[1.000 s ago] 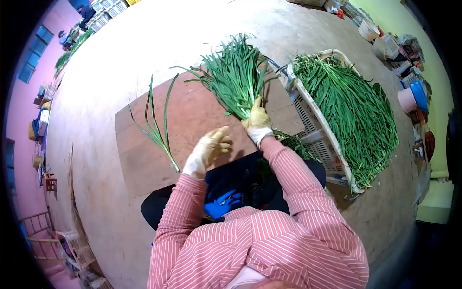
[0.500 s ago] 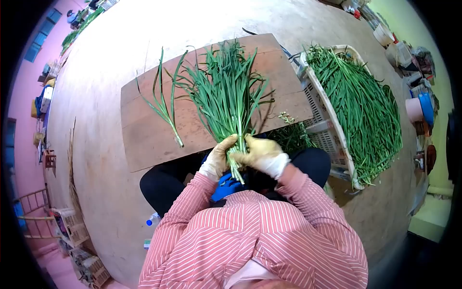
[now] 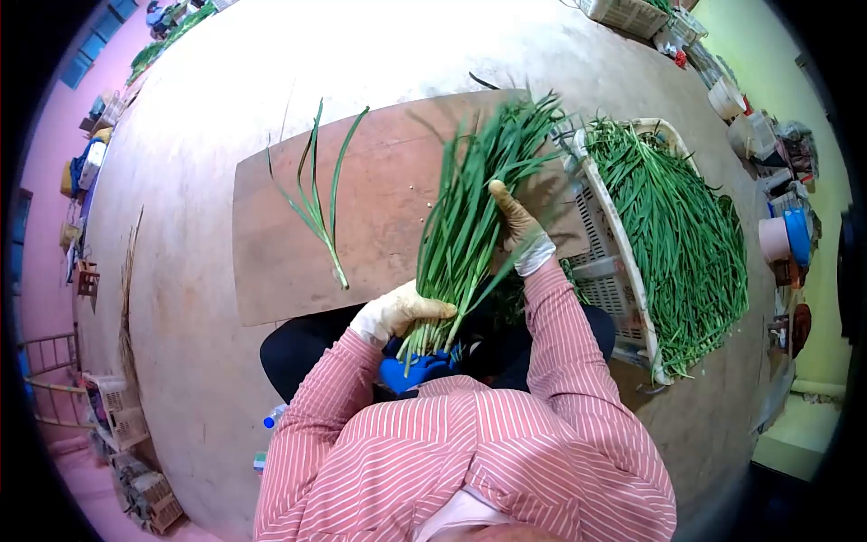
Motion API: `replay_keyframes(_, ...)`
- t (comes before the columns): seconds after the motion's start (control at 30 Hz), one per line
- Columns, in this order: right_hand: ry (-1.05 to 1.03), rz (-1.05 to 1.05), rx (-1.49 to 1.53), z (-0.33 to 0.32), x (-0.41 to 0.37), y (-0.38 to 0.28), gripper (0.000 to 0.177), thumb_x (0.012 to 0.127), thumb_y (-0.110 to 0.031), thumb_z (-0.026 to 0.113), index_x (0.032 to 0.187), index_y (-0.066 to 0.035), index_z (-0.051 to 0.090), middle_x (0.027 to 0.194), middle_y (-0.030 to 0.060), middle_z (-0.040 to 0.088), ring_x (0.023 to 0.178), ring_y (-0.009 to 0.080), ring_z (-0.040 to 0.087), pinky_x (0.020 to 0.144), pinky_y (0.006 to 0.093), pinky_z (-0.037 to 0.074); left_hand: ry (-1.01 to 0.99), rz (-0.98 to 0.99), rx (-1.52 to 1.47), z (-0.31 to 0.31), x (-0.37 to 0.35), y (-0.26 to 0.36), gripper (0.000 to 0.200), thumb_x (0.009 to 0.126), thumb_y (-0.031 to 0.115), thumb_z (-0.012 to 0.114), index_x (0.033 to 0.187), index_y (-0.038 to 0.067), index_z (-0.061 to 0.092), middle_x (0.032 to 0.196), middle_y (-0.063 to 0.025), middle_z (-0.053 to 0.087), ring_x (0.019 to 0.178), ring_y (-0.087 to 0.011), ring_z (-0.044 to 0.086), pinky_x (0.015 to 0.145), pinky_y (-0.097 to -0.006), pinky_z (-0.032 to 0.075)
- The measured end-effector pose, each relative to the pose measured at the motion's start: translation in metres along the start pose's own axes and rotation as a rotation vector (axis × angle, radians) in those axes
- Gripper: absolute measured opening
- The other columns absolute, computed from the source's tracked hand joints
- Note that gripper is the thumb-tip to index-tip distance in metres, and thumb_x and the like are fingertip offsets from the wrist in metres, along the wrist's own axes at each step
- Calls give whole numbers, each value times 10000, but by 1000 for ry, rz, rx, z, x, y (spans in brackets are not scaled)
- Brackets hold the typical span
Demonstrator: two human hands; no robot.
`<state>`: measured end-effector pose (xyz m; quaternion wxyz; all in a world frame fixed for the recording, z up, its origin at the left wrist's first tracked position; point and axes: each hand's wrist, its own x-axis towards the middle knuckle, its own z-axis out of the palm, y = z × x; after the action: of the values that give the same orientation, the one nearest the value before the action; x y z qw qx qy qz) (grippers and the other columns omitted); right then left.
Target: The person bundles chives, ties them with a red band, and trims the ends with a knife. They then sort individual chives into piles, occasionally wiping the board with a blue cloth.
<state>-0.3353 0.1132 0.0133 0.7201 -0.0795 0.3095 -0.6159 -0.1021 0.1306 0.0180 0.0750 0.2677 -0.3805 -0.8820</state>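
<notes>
A thick bunch of garlic chives [image 3: 470, 217] is tilted up and to the right in front of me. My left hand [image 3: 404, 312], in a pale glove, is closed around its stems near the cut ends. Higher up, my right hand [image 3: 521, 224] grips the leaves from the right side, its gloved thumb showing and the other fingers hidden behind the leaves. Below the bunch is a brown board [image 3: 379, 163]. One loose chive stalk [image 3: 323, 221] with spread leaves lies on the board's left part.
To the right stands a white plastic crate [image 3: 623, 262] heaped with chives [image 3: 682, 244]. A blue cloth-like item [image 3: 411, 370] is at my lap. Beside my left knee is a bottle with a blue cap [image 3: 274, 418]. Crates and buckets line the walls.
The bunch has swung from upright over the board to leaning right. My right hand has moved from the stems up to the leaves, while my left hand still holds the stems.
</notes>
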Motion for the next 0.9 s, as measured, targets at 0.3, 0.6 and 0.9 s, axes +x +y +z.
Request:
replay_keyframes(0.3,100,-404,-609,122,-27,-57,366,785,-237,759,1060,-21,650,956,63,681,855,149,641,767,288,533,227,599,607,-14,18,100,1166,645,162,859,1505,91,75,1437,-174,359,1293,-244,401,1092,-364,310)
replay_keyframes(0.6,-357,-799,-763,105,3,-26,541,827,-158,734,1276,-4,475,1138,41,604,1027,160,567,897,274,477,455,685,703,38,26,152,1069,619,124,853,1464,48,201,1235,-111,563,1126,-193,538,924,-338,474)
replay_keyframes(0.9,-506,-523,-1018,139,-34,-71,533,765,-206,775,1217,-43,545,1156,46,598,1060,140,540,915,273,456,360,633,886,58,23,164,815,608,227,876,1298,67,472,1158,-90,594,1042,-190,555,909,-319,471)
